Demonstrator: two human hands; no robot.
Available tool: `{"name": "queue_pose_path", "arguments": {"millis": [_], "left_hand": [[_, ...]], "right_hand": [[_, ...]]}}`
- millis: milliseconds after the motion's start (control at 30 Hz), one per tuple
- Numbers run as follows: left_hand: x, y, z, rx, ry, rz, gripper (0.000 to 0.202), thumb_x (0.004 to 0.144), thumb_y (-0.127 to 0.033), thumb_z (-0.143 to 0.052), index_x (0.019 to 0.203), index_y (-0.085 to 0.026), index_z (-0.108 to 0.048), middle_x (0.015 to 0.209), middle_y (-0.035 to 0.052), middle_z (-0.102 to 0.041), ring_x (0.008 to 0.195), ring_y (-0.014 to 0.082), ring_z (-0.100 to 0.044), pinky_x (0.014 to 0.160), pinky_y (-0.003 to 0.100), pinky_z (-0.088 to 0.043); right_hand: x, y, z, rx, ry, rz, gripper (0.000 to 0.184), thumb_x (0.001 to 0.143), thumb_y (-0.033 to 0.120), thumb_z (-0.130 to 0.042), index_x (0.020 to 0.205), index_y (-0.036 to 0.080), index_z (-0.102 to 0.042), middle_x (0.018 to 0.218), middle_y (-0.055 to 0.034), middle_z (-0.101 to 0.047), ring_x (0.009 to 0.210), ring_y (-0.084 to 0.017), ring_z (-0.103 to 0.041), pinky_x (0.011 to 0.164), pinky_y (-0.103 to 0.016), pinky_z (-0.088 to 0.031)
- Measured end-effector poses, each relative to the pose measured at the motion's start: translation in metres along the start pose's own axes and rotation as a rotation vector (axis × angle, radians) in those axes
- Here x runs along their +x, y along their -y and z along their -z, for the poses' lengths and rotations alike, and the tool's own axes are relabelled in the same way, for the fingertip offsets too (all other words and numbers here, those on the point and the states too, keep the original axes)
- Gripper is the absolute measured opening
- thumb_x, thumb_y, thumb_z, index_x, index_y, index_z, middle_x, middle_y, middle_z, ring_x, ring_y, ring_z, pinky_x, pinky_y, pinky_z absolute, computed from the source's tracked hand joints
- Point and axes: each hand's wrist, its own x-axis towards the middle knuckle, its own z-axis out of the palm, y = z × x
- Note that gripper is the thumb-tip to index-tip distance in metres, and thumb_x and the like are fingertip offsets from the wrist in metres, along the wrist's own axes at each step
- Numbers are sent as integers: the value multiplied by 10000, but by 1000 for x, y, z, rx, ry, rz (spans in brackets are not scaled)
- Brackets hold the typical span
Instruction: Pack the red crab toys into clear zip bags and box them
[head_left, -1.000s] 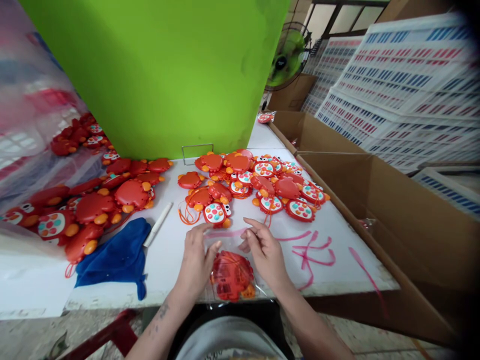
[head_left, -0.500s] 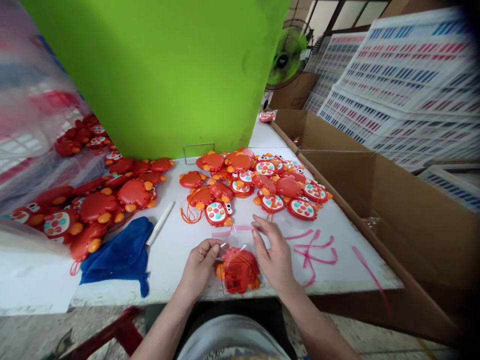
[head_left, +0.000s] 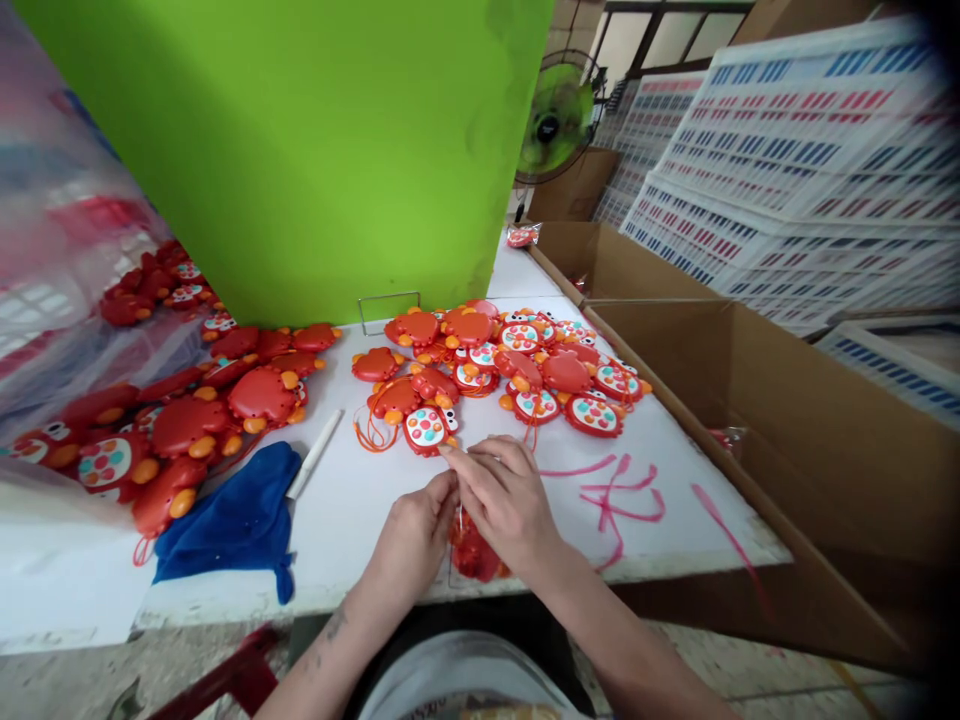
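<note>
Blue cloth [head_left: 225,520] lies on our white table [head_left: 337,560] beside a white marker [head_left: 315,453], with red crab-shaped toys [head_left: 187,425] heaped further left. Our left hand [head_left: 412,530] and right hand [head_left: 502,497] sit close together, fingers bunched at a clear bag [head_left: 459,520]; we cannot tell how firmly they hold it. A bagged red toy [head_left: 472,552] lies under them near the table's edge. Another bagged toy [head_left: 523,236] lies at the far end, while many loose toys [head_left: 525,375] lie unbagged ahead of us, beside a cardboard box [head_left: 720,400].
</note>
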Motion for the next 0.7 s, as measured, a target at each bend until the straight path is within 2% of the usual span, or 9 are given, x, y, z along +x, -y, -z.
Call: {"name": "queue_pose_path", "arguments": {"millis": [100, 233, 300, 367, 467, 600, 700], "left_hand": [[2, 12, -2, -52, -6, 10, 300, 896, -282, -439, 1117, -243, -637, 1037, 35, -710, 937, 210, -656, 838, 273, -471], [6, 39, 1, -211, -62, 155, 294, 872, -329, -469, 1081, -210, -638, 1008, 46, -714, 941, 209, -657, 848, 301, -491], [7, 50, 4, -276, -81, 208, 301, 858, -345, -489, 1062, -176, -632, 981, 62, -714, 909, 208, -658, 826, 309, -499], [8, 54, 6, -321, -87, 213, 295, 851, -348, -500, 1041, -162, -629, 975, 65, -709, 900, 202, -651, 831, 308, -494], [9, 50, 4, -347, -85, 198, 281, 853, -338, -500, 1041, -169, -623, 966, 54, -705, 894, 193, -646, 834, 302, -489], [8, 38, 3, -303, -76, 159, 260, 865, -316, -487, 1037, -183, -629, 961, 40, -705, 906, 191, -640, 839, 296, -484], [5, 30, 5, -253, -71, 123, 269, 876, -301, -474, 1066, -190, -630, 1030, 42, -698, 963, 196, -627, 871, 295, -469]], "right_hand": [[-4, -18, 2, -3, 1, -205, 306, 817, 91, -512, 1066, 242, -604, 846, -29, -674, 882, -225, -538, 835, -413, -413], [-29, -78, 22, -81, -80, -473, 152, 768, 141, -508, 806, 242, -614, 800, -43, -666, 833, -257, -563, 826, -461, -410], [-43, -104, 37, -86, -57, -569, 180, 762, 125, -497, 783, 257, -618, 787, -59, -669, 821, -276, -570, 767, -446, -435], [-50, -115, 49, -82, -54, -615, 167, 779, 148, -515, 824, 265, -626, 828, -74, -669, 864, -293, -567, 741, -439, -445], [-44, -94, 48, -3, 9, -560, 91, 796, 227, -580, 874, 258, -615, 901, -57, -648, 919, -271, -563, 809, -436, -441], [-17, -42, 25, 154, 135, -355, 156, 781, 286, -644, 903, 229, -565, 923, -41, -600, 943, -234, -533, 860, -426, -412], [-2, -17, 10, 176, 149, -275, 184, 766, 278, -655, 891, 214, -536, 916, -46, -577, 940, -229, -508, 861, -422, -391]]}}
